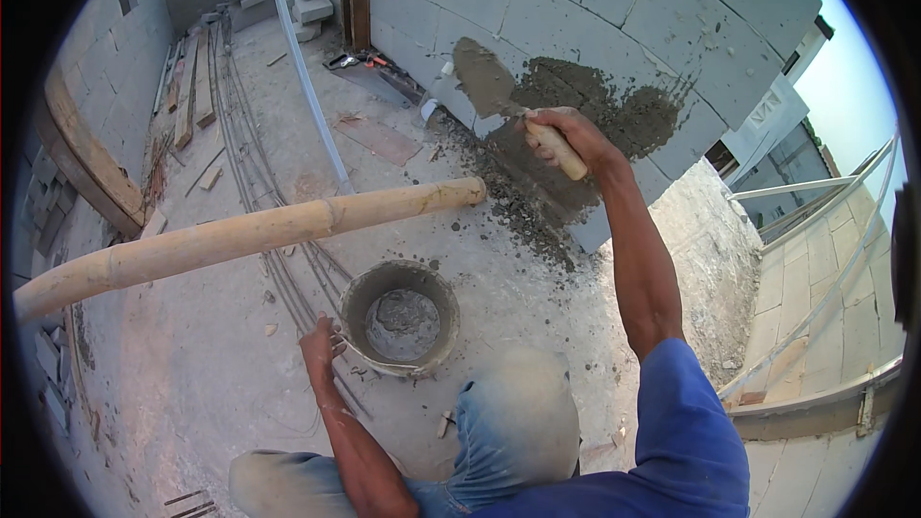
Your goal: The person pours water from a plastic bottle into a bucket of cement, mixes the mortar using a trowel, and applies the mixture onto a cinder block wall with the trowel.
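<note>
Head view: my right grip [564,137] is wrapped round the trowel [484,75], its grey blade before the block wall [566,0] beside smeared mortar [648,120]. My left grip [319,345], half curled, is beside the bucket [397,275] on the floor [518,297]; contact, I cannot tell.

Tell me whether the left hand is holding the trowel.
No, the right hand grips the trowel by its wooden handle.
</note>
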A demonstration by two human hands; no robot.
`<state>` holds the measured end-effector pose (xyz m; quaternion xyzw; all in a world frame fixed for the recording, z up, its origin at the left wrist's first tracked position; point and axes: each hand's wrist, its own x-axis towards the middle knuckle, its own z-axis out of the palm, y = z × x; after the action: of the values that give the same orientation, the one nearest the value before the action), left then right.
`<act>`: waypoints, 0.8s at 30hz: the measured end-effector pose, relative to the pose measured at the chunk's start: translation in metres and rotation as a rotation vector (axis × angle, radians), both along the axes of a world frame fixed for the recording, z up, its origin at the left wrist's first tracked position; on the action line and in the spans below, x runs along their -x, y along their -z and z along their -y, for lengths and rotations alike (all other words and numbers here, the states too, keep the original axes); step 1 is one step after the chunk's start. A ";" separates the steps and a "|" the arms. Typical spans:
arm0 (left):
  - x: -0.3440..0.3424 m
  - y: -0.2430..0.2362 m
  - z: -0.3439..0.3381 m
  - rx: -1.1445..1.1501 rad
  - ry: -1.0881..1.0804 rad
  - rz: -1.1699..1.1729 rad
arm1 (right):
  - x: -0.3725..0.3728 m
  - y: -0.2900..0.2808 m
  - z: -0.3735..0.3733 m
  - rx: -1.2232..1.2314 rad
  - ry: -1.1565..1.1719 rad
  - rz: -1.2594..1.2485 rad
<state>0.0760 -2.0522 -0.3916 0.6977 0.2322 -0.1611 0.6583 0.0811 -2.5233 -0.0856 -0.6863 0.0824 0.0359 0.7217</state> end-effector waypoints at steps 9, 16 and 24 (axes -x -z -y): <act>-0.010 -0.004 -0.002 -0.136 0.203 0.012 | 0.150 0.099 0.046 0.581 0.953 0.039; -0.008 -0.012 0.012 -0.053 0.125 0.084 | 0.077 0.137 0.046 0.942 0.310 -0.099; 0.012 0.001 0.013 -0.067 0.096 0.064 | -0.092 0.143 0.134 1.033 0.429 0.022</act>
<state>0.0636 -2.0651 -0.3930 0.7343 0.1825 -0.1622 0.6334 0.1732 -2.6575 -0.2287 -0.9189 0.2195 -0.1638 0.2838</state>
